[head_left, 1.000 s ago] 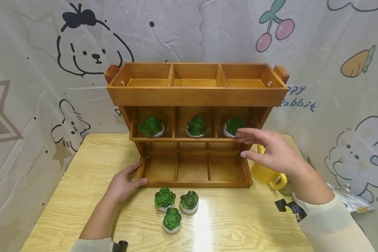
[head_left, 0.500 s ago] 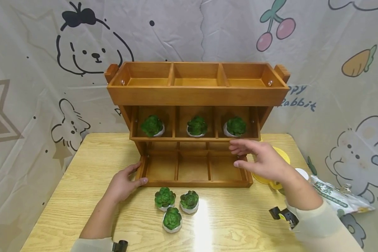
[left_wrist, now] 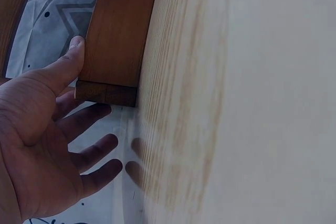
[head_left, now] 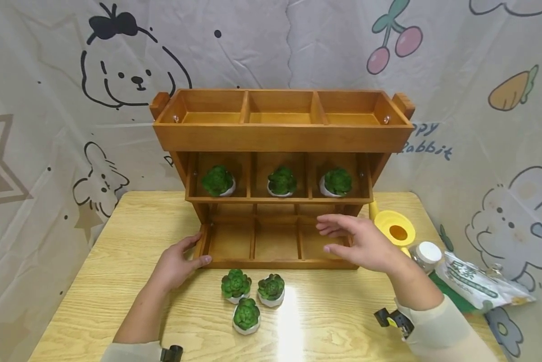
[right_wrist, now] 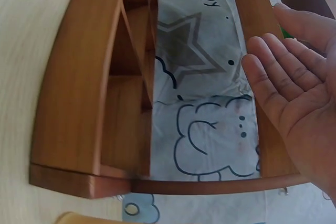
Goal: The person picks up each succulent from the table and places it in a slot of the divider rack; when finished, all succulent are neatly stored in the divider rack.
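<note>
Your left hand [head_left: 177, 264] rests against the near left corner of the wooden three-tier shelf [head_left: 280, 131]. Its fingers [left_wrist: 89, 150] are spread and nearly straight, with the thumb lying on the front edge of the bottom tier, as the left wrist view shows. They do not close around anything.

Your right hand [head_left: 358, 241] hovers over the right compartment of the bottom tier, palm turned to the left. Its fingers [right_wrist: 273, 77] are straight and a little apart, and they hold nothing.

The shelf stands at the far middle of the desk [head_left: 117, 281]. Its middle tier carries three small succulents in white pots, one in each compartment: the left one [head_left: 217, 181], the middle one [head_left: 282, 181] and the right one [head_left: 337, 181]. The compartments of the top and bottom tiers have no pots.

On the desk, just near the shelf front, three more potted succulents stand close together: one on the left [head_left: 236, 285], one on the right [head_left: 271, 289] and one nearest to you [head_left: 246, 315]. They lie between your two hands, closer to the left one.

At the right of the shelf you see a yellow watering can [head_left: 394, 229], and nearer to you a bottle with a white cap [head_left: 426, 253] and a printed bag [head_left: 480, 285].
</note>
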Demonstrator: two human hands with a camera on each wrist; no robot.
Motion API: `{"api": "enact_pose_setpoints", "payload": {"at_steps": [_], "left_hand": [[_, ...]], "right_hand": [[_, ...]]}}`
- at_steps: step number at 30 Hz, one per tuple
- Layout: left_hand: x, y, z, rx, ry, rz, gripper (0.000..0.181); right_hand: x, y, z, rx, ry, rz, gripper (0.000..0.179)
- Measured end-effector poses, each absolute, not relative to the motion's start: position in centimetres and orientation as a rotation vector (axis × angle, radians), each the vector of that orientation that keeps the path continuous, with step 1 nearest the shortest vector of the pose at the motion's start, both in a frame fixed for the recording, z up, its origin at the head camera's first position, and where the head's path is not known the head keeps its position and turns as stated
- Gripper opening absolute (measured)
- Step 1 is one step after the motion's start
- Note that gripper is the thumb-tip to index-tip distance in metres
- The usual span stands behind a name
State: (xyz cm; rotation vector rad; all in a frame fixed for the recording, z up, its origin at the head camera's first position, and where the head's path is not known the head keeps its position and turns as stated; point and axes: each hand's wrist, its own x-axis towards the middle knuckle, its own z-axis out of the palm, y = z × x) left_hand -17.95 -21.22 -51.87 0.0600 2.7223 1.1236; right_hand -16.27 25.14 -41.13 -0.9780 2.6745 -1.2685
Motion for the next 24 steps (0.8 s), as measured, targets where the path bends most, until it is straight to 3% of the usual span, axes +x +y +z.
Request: {"api": "enact_pose_setpoints", "payload": {"at_steps": [24], "left_hand": [[-17.9, -21.2, -51.8, 0.063, 2.717, 1.122, 0.083]], "right_hand": [[-16.0, 21.5, -44.9, -1.031, 2.516, -1.237, 0.057]]}}
